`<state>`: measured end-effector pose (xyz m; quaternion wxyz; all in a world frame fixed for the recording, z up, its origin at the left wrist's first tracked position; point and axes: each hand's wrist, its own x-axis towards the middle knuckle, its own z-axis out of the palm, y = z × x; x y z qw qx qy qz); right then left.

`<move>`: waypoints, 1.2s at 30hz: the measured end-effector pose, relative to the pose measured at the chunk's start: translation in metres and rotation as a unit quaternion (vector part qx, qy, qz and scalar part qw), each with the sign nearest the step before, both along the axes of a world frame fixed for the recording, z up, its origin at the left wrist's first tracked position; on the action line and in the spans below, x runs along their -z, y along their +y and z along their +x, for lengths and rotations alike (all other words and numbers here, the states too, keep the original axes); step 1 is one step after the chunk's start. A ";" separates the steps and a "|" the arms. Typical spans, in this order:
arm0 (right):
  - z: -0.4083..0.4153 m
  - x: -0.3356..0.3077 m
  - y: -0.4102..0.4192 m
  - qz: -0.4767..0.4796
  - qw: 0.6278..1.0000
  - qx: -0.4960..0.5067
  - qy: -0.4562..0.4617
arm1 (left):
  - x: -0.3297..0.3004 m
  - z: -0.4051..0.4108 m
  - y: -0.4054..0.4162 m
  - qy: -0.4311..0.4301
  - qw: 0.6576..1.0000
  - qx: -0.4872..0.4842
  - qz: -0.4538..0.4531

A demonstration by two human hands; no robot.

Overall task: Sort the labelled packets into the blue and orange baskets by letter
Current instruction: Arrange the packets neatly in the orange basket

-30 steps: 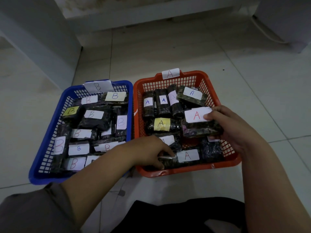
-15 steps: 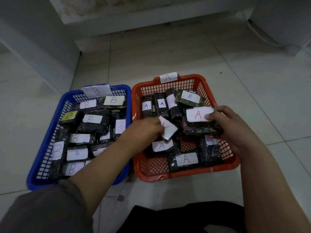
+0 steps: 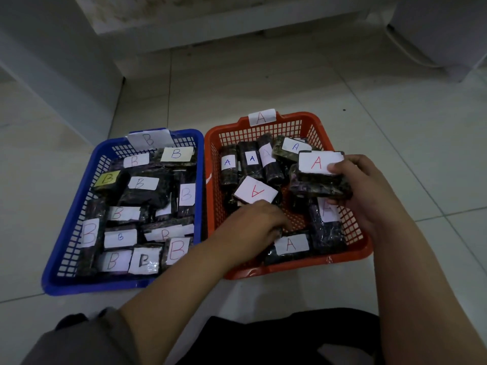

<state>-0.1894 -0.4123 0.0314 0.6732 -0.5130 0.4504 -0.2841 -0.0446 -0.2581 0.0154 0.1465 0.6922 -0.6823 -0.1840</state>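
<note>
The blue basket on the left holds several dark packets labelled B. To its right, the orange basket holds several packets labelled A. My right hand grips a small stack of packets over the basket's right side, with a red A label on top. My left hand reaches into the orange basket with its knuckles up. Its fingertips point down beside the front A packet and are hidden. A packet with an upside-down red A lies just beyond that hand.
Both baskets stand side by side on a pale tiled floor. A white cabinet base rises at the left and another unit at the back. A white cable runs at the upper right. My dark-clothed lap fills the bottom edge.
My left hand let go of the packet it had lifted, which now lies label-up in the orange basket. The hand moved back toward the front. My right hand kept its stack.
</note>
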 end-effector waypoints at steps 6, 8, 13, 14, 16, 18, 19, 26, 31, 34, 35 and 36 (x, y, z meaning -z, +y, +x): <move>0.000 0.003 0.001 -0.004 0.999 -0.008 0.034 | 0.014 -0.020 -0.044 -0.114 0.981 0.051 0.149; 0.000 0.003 0.000 0.003 0.999 -0.016 0.035 | 0.018 -0.026 -0.050 -0.144 0.975 0.045 0.162; 0.002 0.003 -0.002 0.005 1.000 -0.014 0.028 | 0.027 -0.042 -0.049 -0.140 0.973 0.002 0.183; 0.002 0.002 -0.003 0.007 1.000 -0.011 0.026 | 0.028 -0.042 -0.050 -0.139 0.973 -0.008 0.182; 0.003 0.001 -0.003 0.018 1.000 -0.006 0.020 | 0.028 -0.038 -0.051 -0.115 0.977 -0.036 0.176; 0.004 0.000 -0.003 0.031 0.999 0.002 0.010 | 0.024 -0.031 -0.054 -0.072 0.981 -0.055 0.172; 0.004 -0.001 -0.003 0.037 0.999 0.006 0.004 | 0.021 -0.027 -0.056 -0.056 0.983 -0.054 0.166; 0.003 -0.001 -0.003 0.031 1.000 0.002 0.001 | 0.025 -0.031 -0.052 -0.085 0.981 0.022 0.175; 0.001 0.001 -0.003 -0.005 1.000 -0.008 0.018 | 0.020 -0.028 -0.045 -0.032 0.986 -0.021 0.160; 0.003 0.002 -0.002 -0.020 0.999 -0.013 0.036 | 0.007 -0.024 -0.038 -0.003 0.990 -0.039 0.133; 0.003 0.002 -0.002 -0.024 0.999 -0.015 0.040 | 0.003 -0.021 -0.036 0.001 0.992 -0.042 0.117; 0.003 0.002 -0.002 -0.026 0.999 -0.016 0.043 | -0.003 -0.018 -0.031 0.002 0.993 -0.041 0.107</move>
